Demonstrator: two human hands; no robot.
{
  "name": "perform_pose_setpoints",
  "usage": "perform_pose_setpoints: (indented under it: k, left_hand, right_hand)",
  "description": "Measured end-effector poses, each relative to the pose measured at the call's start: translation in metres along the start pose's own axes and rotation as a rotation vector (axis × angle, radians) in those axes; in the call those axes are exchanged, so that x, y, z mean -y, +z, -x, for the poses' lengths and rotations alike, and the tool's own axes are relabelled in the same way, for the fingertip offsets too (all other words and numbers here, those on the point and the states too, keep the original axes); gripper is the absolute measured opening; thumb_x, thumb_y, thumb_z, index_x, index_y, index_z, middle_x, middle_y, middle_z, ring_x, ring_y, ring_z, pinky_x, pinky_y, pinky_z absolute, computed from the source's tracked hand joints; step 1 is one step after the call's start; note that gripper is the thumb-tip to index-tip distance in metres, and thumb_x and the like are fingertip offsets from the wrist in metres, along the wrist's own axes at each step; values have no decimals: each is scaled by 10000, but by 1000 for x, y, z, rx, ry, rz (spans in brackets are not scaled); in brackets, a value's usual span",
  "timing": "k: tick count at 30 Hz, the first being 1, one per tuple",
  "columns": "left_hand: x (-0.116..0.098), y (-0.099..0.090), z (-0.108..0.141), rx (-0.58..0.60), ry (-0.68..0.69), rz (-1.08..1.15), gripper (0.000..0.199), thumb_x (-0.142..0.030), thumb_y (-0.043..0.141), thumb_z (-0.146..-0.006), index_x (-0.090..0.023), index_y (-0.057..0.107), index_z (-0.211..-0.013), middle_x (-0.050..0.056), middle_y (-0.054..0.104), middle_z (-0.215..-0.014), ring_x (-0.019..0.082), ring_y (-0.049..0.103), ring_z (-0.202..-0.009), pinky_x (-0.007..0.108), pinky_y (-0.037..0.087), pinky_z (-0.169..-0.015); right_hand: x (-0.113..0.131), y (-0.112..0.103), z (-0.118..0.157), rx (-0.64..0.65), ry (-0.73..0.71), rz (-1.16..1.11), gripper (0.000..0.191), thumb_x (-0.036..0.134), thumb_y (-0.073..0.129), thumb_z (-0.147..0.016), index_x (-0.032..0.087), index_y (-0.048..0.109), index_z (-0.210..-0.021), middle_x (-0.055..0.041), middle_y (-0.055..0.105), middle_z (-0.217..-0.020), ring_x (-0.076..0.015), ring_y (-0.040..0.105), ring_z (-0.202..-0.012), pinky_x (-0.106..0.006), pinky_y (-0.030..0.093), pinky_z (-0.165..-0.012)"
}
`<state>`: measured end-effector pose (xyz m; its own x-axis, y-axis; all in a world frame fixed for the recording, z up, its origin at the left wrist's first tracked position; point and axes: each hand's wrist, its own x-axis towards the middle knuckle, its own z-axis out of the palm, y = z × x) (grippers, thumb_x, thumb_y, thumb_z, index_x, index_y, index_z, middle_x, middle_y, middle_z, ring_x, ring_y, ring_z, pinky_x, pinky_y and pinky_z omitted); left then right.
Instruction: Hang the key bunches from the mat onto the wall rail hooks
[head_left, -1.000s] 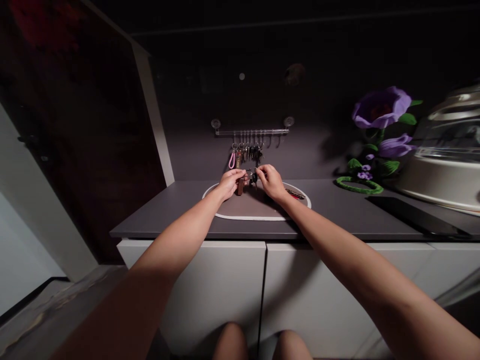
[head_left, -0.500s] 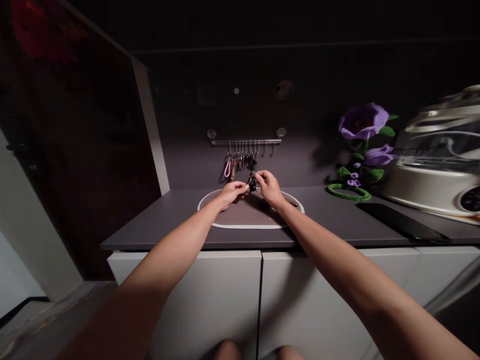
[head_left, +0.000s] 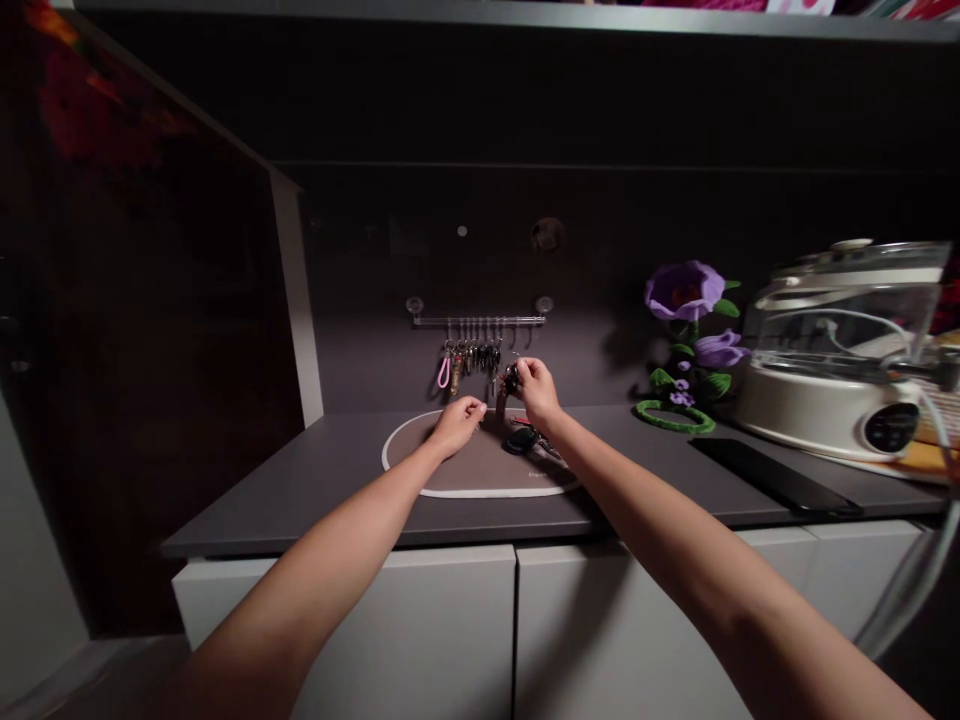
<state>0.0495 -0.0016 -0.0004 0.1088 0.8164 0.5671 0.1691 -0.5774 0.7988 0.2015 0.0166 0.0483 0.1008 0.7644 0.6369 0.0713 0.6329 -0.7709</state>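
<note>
Over an oval mat [head_left: 457, 478] with a white rim, my right hand [head_left: 540, 390] pinches the ring of a dark bunch of keys [head_left: 512, 380], which dangles beside its fingertips. My left hand [head_left: 457, 425] is to the left and a little lower, its fingers closed, apart from the bunch, with nothing visible in them. Behind both hands a clear rail [head_left: 480, 321] with hooks is fixed to the wall. Several key sets [head_left: 484, 355] hang from it, along with a pink loop strap [head_left: 444, 373]. A black key fob [head_left: 522, 440] lies on the mat, with other keys partly behind my right wrist.
To the right stand purple felt flowers [head_left: 684, 292] with a green ring base [head_left: 675, 417]. A black phone-like slab [head_left: 772, 475] lies near the counter's [head_left: 300, 500] front edge. A cream appliance [head_left: 817, 400] with a clear upper part stands beyond it. A shelf edge [head_left: 480, 18] runs overhead.
My left hand has let go of the key bunch and drawn away to the left and down. My right hand still holds the bunch. The camera view has tilted up.
</note>
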Motion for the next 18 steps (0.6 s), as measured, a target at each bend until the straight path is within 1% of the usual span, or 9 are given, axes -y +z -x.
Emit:
perform_pose_setpoints:
  k: [2,3,7,11,15,18]
  left_hand:
    - [2,0,-1,-13,54,-62,147,-303,570,-725,-172,580,-657,-5,560,-568,100,476,-528,202,351,-517]
    - [3,0,-1,-13,74,-104,157,-297,549,-738,-173,574,-645,-7,554,-562,99,473,-523,202,350,-518]
    - [1,1,-1,15,101,-327,205,-285,453,-790,-159,568,-676,-2,569,-606,100,484,-535,212,358,-542]
    - [0,2,-1,37,116,-445,256,-297,399,-815,-148,566,-690,9,581,-623,106,498,-555,222,362,-560]
    - [0,2,-1,28,112,-470,262,-297,389,-817,-149,568,-696,19,601,-649,112,522,-589,225,372,-582]
    - [2,2,-2,20,95,-463,251,-294,393,-814,-149,569,-709,21,606,-653,114,531,-597,226,380,-590]
  right_hand:
    - [5,2,-9,-57,105,-135,345,540,445,-727,210,412,-821,35,482,-675,-102,523,-570,-249,458,-546]
    - [7,2,-14,-68,131,-170,321,513,468,-727,209,417,-815,43,473,-662,-97,519,-558,-248,461,-542]
    - [13,6,-35,-117,175,-228,236,428,498,-748,204,435,-790,60,450,-611,-85,506,-530,-235,456,-520]
    - [11,8,-57,-151,198,-221,184,373,503,-765,198,450,-782,55,475,-596,-84,511,-529,-226,451,-518]
    - [3,9,-74,-170,199,-169,99,288,456,-792,194,462,-763,46,490,-598,-90,507,-493,-248,453,-505]
    - [-7,11,-85,-195,185,-117,86,257,436,-791,186,475,-764,37,497,-602,-94,510,-487,-250,455,-498]
